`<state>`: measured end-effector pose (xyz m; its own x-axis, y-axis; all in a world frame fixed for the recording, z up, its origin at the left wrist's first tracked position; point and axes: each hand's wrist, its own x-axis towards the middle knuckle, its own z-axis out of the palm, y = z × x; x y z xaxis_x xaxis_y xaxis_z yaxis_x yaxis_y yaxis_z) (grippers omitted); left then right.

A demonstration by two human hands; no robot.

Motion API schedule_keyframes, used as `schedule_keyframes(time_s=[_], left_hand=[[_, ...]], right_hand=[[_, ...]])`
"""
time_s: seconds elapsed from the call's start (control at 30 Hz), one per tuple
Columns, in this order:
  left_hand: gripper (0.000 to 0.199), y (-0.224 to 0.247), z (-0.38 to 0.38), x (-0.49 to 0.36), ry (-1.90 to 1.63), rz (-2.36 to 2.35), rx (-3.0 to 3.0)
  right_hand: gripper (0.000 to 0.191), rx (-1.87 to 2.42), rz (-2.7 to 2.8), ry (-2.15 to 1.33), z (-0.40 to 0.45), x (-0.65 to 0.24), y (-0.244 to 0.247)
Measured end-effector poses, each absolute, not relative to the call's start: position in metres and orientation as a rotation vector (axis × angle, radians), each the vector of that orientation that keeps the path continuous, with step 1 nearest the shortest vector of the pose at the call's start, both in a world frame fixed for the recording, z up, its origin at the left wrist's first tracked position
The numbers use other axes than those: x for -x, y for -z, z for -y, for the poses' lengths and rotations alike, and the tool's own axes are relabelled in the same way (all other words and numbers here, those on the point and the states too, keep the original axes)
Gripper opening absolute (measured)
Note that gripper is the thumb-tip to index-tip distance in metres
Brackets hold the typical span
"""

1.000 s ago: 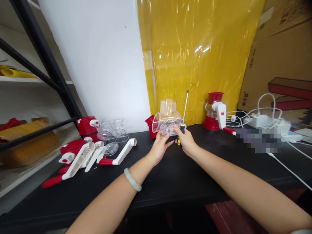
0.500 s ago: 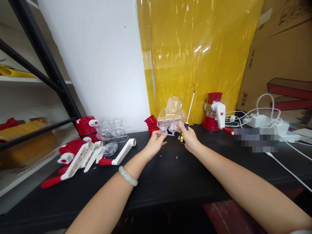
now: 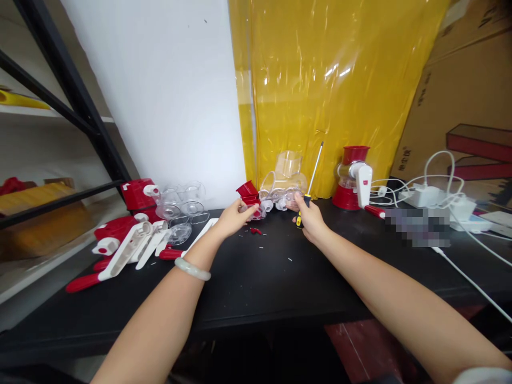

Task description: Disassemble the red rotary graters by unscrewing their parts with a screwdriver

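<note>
My right hand is closed on a screwdriver with a black and yellow handle, its shaft pointing up. The same hand's fingertips touch a clear plastic housing in front of the yellow film. My left hand, with a pale bangle on the wrist, pinches a small clear part beside the red plastic pieces. A small red piece and several tiny screws lie on the black table just below the hands.
Red and white crank handles and clear round parts lie at the left. An assembled red grinder stands to the right, near white cables and chargers. Behind them is a cardboard box.
My left hand has moved left, away from the clear housing, to near the red pieces. The small red piece on the table now shows. The view has shifted slightly.
</note>
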<state>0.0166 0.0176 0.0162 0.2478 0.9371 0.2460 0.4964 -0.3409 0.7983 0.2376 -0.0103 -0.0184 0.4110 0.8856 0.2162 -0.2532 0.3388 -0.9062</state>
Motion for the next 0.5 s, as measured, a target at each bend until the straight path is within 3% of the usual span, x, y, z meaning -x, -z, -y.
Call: schedule_keyframes(time_s=[0.23, 0.5], left_hand=[[0.037, -0.020, -0.030, 0.002, -0.948, -1.497, -2.057], [0.033, -0.085, -0.016, 0.067, -1.040, -1.751, -1.952]], right_hand=[[0.043, 0.910, 0.822, -0.874, 0.012, -0.237, 0.017], [0.046, 0.879, 0.803, -0.880, 0.014, -0.236, 0.019]])
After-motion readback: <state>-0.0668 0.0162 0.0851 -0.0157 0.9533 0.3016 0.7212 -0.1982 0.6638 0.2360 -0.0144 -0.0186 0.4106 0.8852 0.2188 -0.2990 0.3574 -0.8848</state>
